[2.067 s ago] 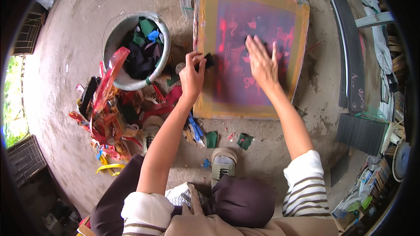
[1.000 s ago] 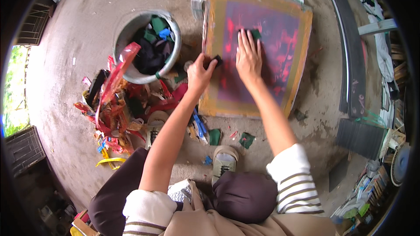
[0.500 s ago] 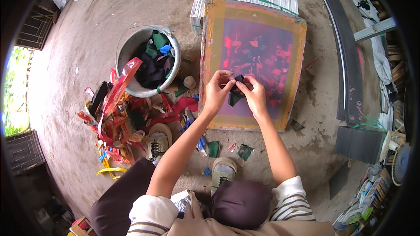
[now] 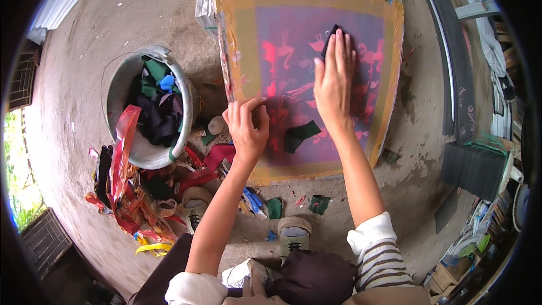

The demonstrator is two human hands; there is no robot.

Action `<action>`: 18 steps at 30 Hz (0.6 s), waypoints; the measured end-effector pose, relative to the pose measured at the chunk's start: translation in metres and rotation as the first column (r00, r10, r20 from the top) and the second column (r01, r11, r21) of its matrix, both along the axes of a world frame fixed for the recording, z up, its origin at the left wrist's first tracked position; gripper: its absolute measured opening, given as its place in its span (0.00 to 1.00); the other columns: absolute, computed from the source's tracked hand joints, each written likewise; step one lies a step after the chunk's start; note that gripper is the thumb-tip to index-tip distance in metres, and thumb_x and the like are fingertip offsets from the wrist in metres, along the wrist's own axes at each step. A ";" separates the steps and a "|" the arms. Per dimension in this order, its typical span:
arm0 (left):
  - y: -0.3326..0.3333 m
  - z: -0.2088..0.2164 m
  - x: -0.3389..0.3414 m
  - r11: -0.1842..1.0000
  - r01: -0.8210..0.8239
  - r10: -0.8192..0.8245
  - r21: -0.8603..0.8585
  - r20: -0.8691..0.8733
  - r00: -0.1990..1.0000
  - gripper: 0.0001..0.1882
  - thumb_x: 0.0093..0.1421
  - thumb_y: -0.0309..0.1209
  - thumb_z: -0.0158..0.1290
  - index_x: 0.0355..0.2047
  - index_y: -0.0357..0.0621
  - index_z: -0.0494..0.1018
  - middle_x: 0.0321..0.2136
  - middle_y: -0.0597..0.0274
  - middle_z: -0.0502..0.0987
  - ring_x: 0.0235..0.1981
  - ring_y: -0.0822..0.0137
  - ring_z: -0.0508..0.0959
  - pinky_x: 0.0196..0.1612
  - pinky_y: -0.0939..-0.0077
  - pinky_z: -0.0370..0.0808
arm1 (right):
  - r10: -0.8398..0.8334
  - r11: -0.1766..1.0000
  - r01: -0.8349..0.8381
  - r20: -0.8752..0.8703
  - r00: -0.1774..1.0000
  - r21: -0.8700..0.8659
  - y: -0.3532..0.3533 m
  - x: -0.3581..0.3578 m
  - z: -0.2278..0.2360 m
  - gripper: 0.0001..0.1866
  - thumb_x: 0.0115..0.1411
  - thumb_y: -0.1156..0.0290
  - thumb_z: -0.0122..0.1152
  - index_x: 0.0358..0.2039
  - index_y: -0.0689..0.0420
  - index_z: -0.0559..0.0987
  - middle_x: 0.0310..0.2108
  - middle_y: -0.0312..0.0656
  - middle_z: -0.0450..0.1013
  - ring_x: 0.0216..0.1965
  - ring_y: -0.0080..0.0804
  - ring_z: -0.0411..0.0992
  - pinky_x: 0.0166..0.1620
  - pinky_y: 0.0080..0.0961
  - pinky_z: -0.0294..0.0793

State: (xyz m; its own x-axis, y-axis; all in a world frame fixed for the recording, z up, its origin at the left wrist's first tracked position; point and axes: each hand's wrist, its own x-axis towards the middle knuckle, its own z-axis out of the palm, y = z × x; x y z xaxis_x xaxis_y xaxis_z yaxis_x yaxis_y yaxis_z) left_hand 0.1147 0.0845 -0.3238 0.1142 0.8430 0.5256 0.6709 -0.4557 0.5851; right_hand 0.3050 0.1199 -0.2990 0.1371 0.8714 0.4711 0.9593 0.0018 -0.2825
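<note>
Right hand: fingers extended, not clenched, over a black cloth on the screen. Left hand: fingers curled at the screen's left border; grasp cannot be determined.

A small workshop, shown by its taped printing screen, scrap-filled bucket and stained floor.
</note>
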 end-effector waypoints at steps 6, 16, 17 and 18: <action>0.001 -0.007 -0.004 1.000 -0.001 0.000 0.004 0.163 0.987 0.14 0.48 0.20 0.56 0.37 0.44 0.72 0.30 0.62 0.74 0.32 0.60 0.72 0.41 0.66 0.65 | 0.413 0.910 -0.398 0.172 0.894 -0.115 -0.001 0.013 -0.006 0.27 0.61 0.68 0.55 0.59 0.64 0.67 0.64 0.44 0.60 0.67 0.36 0.55 0.68 0.45 0.52; 0.005 0.003 -0.005 0.995 0.085 -0.081 -0.050 0.072 0.994 0.10 0.47 0.24 0.57 0.31 0.48 0.74 0.25 0.66 0.71 0.27 0.64 0.71 0.39 0.69 0.63 | 0.099 0.993 -0.077 0.279 0.955 -0.089 0.020 0.045 0.008 0.26 0.64 0.67 0.52 0.63 0.51 0.65 0.67 0.30 0.57 0.68 0.31 0.52 0.68 0.52 0.43; 0.004 0.002 -0.005 0.995 0.087 -0.083 -0.049 0.075 0.994 0.10 0.47 0.24 0.57 0.31 0.48 0.74 0.24 0.66 0.71 0.27 0.64 0.71 0.39 0.69 0.63 | 0.011 1.000 -0.004 0.279 0.960 -0.025 0.022 0.042 0.005 0.23 0.65 0.67 0.50 0.61 0.53 0.68 0.66 0.33 0.59 0.67 0.34 0.54 0.68 0.51 0.46; 0.003 0.002 -0.004 0.995 0.089 -0.085 -0.047 0.079 0.993 0.09 0.47 0.24 0.57 0.31 0.48 0.74 0.24 0.67 0.71 0.26 0.64 0.70 0.39 0.69 0.63 | 0.049 0.999 -0.049 0.025 0.998 0.010 0.015 0.028 -0.002 0.24 0.66 0.68 0.47 0.64 0.52 0.65 0.66 0.33 0.59 0.68 0.36 0.52 0.68 0.50 0.43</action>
State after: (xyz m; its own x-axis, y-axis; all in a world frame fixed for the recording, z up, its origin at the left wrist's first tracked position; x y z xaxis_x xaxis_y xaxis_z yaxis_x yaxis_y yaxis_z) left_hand 0.1109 0.0875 -0.3218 0.1491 0.8571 0.4931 0.5825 -0.4791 0.6566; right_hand 0.3329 0.1354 -0.3006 0.0825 0.8718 0.4828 0.9648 0.0515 -0.2579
